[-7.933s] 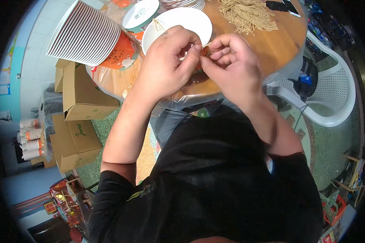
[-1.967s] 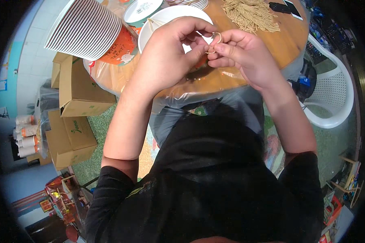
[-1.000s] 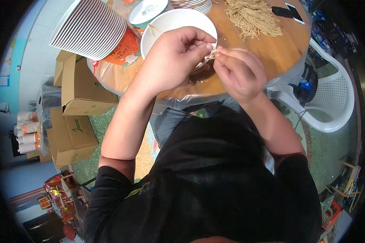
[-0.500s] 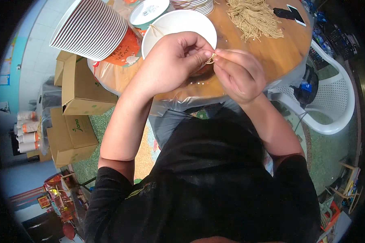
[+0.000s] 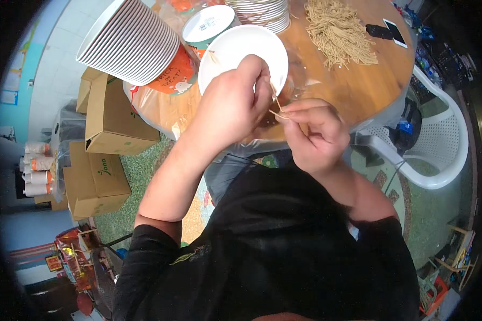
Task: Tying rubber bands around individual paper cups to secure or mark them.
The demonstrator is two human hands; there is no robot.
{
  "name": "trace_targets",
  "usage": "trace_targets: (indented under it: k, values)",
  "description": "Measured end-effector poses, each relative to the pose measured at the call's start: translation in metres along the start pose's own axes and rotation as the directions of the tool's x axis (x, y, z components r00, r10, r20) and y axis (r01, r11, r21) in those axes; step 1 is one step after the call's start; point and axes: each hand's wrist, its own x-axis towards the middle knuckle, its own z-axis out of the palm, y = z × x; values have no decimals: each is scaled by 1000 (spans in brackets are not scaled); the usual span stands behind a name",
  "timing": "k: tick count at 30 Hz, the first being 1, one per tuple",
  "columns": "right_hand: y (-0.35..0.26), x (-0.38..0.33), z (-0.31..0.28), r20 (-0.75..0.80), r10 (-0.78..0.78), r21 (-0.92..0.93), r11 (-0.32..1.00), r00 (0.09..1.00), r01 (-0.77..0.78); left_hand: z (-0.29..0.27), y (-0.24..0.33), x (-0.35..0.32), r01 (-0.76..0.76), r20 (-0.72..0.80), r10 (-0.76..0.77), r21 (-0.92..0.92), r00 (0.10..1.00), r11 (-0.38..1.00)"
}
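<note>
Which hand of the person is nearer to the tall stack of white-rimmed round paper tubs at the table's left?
Left. The left hand is to the right of the stack; the right hand is farther right, pinching a thin tan cord.

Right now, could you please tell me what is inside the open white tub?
Tan cord shows inside the tub, against its left wall; the left hand hides its near part.
</note>
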Motion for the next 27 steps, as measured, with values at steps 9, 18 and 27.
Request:
trace_targets:
  k: [9, 18, 27]
  values:
    - [-18, 6, 4, 103, 438, 675, 629, 893, -386, -20, 6, -36, -146, 112, 149, -35, 982, 989]
    - [8, -2, -12, -181, 528, 369, 818, 830, -441, -10, -20, -52, -144, -116, 117, -263, 986, 954]
    - [25, 42, -30, 132, 573, 641, 573, 809, -511, 14, -35, -22, -337, -372, 174, -435, 912, 835]
